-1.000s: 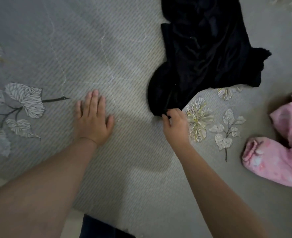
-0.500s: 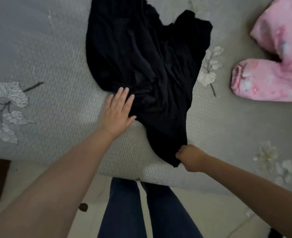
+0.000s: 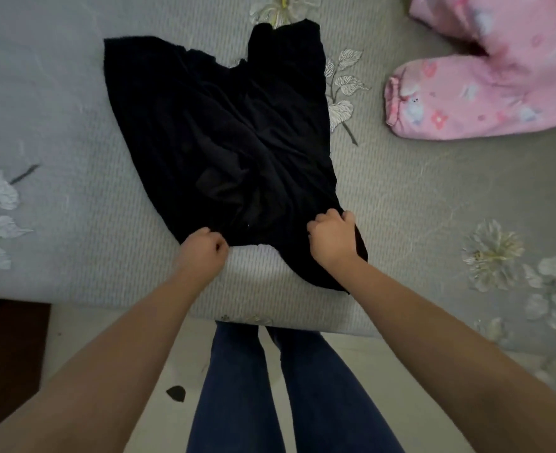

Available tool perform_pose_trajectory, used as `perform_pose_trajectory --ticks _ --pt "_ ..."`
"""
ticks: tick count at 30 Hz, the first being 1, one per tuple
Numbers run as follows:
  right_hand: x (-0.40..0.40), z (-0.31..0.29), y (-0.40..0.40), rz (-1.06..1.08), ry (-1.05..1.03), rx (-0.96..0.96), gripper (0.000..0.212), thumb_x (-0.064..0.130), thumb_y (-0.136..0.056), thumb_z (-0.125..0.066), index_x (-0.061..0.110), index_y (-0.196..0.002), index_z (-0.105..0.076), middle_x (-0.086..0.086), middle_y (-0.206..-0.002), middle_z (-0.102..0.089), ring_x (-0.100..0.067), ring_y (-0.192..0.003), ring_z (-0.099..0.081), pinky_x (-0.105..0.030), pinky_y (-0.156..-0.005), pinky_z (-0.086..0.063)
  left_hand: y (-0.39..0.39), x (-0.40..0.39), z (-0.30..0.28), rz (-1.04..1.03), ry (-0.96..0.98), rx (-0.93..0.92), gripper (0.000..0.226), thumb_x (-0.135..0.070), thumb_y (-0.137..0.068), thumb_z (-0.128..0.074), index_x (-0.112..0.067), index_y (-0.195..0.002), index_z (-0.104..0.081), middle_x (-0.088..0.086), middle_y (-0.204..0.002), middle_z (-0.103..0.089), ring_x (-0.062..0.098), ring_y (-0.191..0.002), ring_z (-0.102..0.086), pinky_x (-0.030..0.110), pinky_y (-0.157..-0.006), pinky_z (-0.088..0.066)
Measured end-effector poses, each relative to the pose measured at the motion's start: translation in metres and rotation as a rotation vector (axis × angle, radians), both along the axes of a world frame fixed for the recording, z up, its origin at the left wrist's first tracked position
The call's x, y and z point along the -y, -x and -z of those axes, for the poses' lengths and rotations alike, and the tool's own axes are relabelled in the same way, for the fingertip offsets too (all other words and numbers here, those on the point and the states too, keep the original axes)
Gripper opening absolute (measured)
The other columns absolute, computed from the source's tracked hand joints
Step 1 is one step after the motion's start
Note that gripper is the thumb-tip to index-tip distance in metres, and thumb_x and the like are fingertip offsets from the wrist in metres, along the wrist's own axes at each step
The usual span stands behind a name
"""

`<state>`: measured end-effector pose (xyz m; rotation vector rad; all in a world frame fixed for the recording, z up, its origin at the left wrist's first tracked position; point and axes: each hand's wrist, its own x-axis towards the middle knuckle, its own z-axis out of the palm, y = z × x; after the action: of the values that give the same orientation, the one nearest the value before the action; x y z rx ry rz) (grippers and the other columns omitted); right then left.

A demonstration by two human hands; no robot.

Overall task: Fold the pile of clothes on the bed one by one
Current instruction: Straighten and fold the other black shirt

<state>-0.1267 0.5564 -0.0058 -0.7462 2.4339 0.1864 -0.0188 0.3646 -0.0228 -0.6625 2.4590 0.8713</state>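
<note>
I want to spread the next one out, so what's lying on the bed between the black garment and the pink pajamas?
In the head view, no clothing: only bedspread with a printed leaf sprig lies between the black garment and the pink pajamas.

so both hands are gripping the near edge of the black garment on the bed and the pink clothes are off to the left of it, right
Not quite. The pink clothes lie to the right of the black garment, not the left, as the head view shows. The rest holds: the left hand and the right hand each have a grip on the garment's near edge on the bed.
</note>
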Motion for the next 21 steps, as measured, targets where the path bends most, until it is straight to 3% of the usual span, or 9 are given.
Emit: perform_pose_trajectory --ticks 3,6,7,9,11,14,16,18,21 --pt "-0.016 -0.008 -0.003 0.045 0.158 -0.056 0.016 0.008 -0.084 -0.052 0.011 -0.087 -0.068 -0.003 -0.091 -0.062 -0.022 -0.096 -0.049 -0.027 -0.070 -0.006 -0.033 0.005 -0.021 -0.086 0.083 -0.092 0.028 -0.004 -0.091 -0.050 -0.002 -0.117 -0.059 0.019 -0.092 -0.059 0.033 -0.085 -0.057 0.034 -0.069 -0.041" --pt "-0.043 -0.019 -0.012 -0.042 0.526 -0.056 0.012 -0.003 -0.060 -0.075 0.005 -0.063 -0.068 -0.014 -0.086 -0.067 -0.036 -0.091 -0.061 -0.039 -0.073 -0.037 -0.067 0.002 -0.037 -0.161 0.171 -0.028 0.038 -0.006 -0.093 -0.047 -0.008 -0.131 -0.048 0.012 -0.094 -0.056 0.027 -0.085 -0.055 0.035 -0.070 -0.042" --pt "-0.053 -0.022 -0.020 -0.068 0.563 0.110 0.012 -0.005 -0.062 -0.074 0.003 -0.063 -0.065 -0.018 -0.092 -0.066 -0.039 -0.098 -0.059 -0.043 -0.075 -0.044 -0.078 0.000 -0.039 -0.123 0.209 0.047 0.036 -0.006 -0.093 -0.046 -0.006 -0.128 -0.051 0.015 -0.095 -0.058 0.028 -0.086 -0.055 0.036 -0.071 -0.042" --pt "-0.069 -0.024 -0.036 -0.057 0.446 0.490 0.013 0.001 -0.080 -0.061 0.007 -0.070 -0.055 -0.016 -0.094 -0.062 -0.034 -0.102 -0.056 -0.034 -0.079 -0.045 -0.093 -0.007 -0.040 0.058 0.284 0.242 0.029 -0.007 -0.092 -0.044 -0.002 -0.114 -0.063 0.020 -0.099 -0.058 0.031 -0.093 -0.054 0.036 -0.073 -0.042" --pt "-0.082 -0.018 -0.049 -0.031 0.212 0.709 0.020 0.009 -0.092 -0.048 0.015 -0.075 -0.039 -0.005 -0.078 -0.050 -0.023 -0.083 -0.052 -0.025 -0.060 -0.033 -0.095 -0.020 -0.041 0.212 0.367 0.383 0.029 -0.013 -0.092 -0.043 -0.006 -0.108 -0.066 0.017 -0.108 -0.054 0.030 -0.103 -0.048 0.035 -0.077 -0.040" --pt "-0.091 -0.012 -0.051 0.141 0.265 0.664 0.019 0.011 -0.095 -0.043 0.018 -0.079 -0.034 0.003 -0.067 -0.042 -0.018 -0.072 -0.046 -0.024 -0.055 -0.029 -0.074 -0.045 -0.042 0.099 0.371 0.262 0.027 -0.013 -0.092 -0.043 -0.003 -0.106 -0.064 0.015 -0.120 -0.049 0.031 -0.111 -0.042 0.037 -0.084 -0.035" --pt "-0.098 -0.014 -0.038 0.280 0.410 0.588 0.012 0.011 -0.092 -0.051 0.014 -0.083 -0.042 0.008 -0.067 -0.043 -0.016 -0.071 -0.047 -0.013 -0.052 -0.032 -0.044 -0.057 -0.042 -0.043 0.329 0.079 0.025 -0.010 -0.092 -0.043 0.002 -0.103 -0.063 0.017 -0.119 -0.052 0.032 -0.112 -0.044 0.039 -0.086 -0.034" --pt "-0.104 -0.023 -0.016 0.281 0.466 0.506 0.010 0.011 -0.086 -0.061 0.007 -0.094 -0.056 0.005 -0.080 -0.052 -0.014 -0.077 -0.049 -0.008 -0.059 -0.032 -0.012 -0.058 -0.044 -0.116 0.295 -0.054 0.024 -0.008 -0.091 -0.042 0.004 -0.101 -0.061 0.020 -0.113 -0.056 0.034 -0.105 -0.049 0.040 -0.085 -0.037" --pt "-0.109 -0.026 0.017 0.191 0.397 0.358 0.023 0.004 -0.084 -0.061 0.000 -0.107 -0.065 -0.015 -0.102 -0.061 -0.027 -0.095 -0.056 -0.014 -0.073 -0.033 0.024 -0.048 -0.053 -0.149 0.301 -0.162 0.025 -0.011 -0.092 -0.043 0.002 -0.105 -0.062 0.021 -0.110 -0.056 0.035 -0.102 -0.050 0.041 -0.084 -0.039"
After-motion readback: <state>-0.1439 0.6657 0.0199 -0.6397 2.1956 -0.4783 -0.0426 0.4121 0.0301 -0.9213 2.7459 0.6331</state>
